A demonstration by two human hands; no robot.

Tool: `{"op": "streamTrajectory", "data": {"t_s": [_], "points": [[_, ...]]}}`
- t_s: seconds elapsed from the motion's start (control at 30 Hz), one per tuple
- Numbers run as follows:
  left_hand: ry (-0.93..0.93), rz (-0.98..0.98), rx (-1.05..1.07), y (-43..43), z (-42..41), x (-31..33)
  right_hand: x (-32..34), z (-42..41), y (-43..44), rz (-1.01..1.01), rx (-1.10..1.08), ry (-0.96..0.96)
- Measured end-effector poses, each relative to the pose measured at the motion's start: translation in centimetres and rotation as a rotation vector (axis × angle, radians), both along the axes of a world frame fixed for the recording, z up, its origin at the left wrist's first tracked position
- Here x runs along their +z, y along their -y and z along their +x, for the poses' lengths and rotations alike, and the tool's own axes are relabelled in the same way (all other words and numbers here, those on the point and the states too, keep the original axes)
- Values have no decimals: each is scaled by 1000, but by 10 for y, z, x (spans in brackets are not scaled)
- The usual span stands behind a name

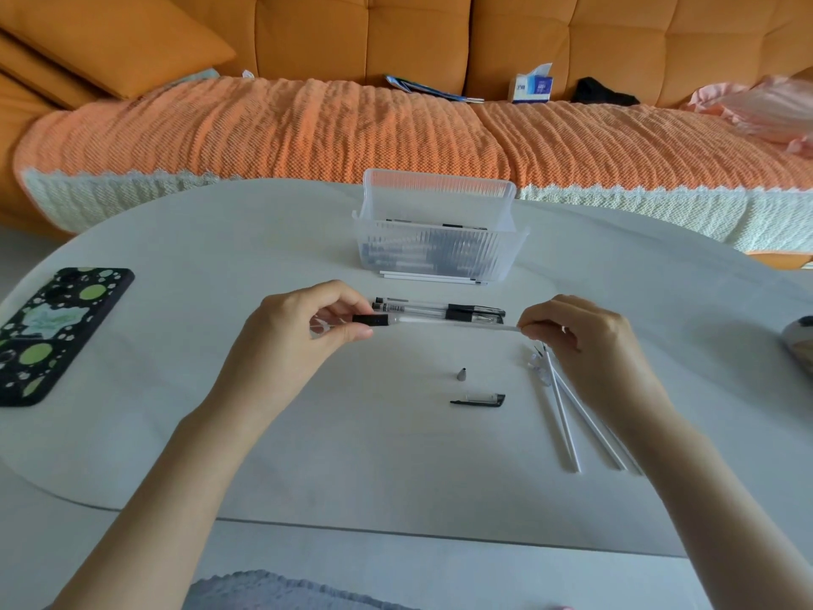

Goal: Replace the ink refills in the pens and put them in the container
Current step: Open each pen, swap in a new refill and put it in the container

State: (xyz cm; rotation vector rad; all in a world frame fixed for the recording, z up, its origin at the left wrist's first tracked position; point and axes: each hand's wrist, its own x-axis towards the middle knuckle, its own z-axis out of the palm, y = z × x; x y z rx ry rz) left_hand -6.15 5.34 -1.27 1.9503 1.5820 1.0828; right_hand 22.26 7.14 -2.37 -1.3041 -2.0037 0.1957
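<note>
cam: single head-worn wide-angle | from: above the near edge of the worktop (pixel 352 455) | faces: forward and down, frame edges bowed | range: close, left hand (pixel 303 319) and right hand (pixel 585 332) mid-frame | far: sofa (pixel 308 37) spans the far side, left to right | overlap: one view only

The ribbed walls of the container (pixel 435 257) blurred the pens (pixel 453 225) inside, so their number could not be told. The right hand (pixel 580 336) hid one end of the white refill (pixel 484 326), and the left hand (pixel 303 328) covered the pen barrel (pixel 413 320) at its end. The right edge cut off a grey object (pixel 798 345).
</note>
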Motion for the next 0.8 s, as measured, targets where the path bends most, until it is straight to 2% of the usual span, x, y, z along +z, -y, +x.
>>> {"op": "streamTrajectory", "data": {"t_s": [0.23,0.6,0.8], "points": [[-93,-2,-59,6,21,-6,5,-30,13,5,106,-54],[-101,40,-266,16,41,-12,9,-56,29,-341,127,-447],[-42,74,-217,17,46,-11,11,-58,32,-433,158,-575]]}}
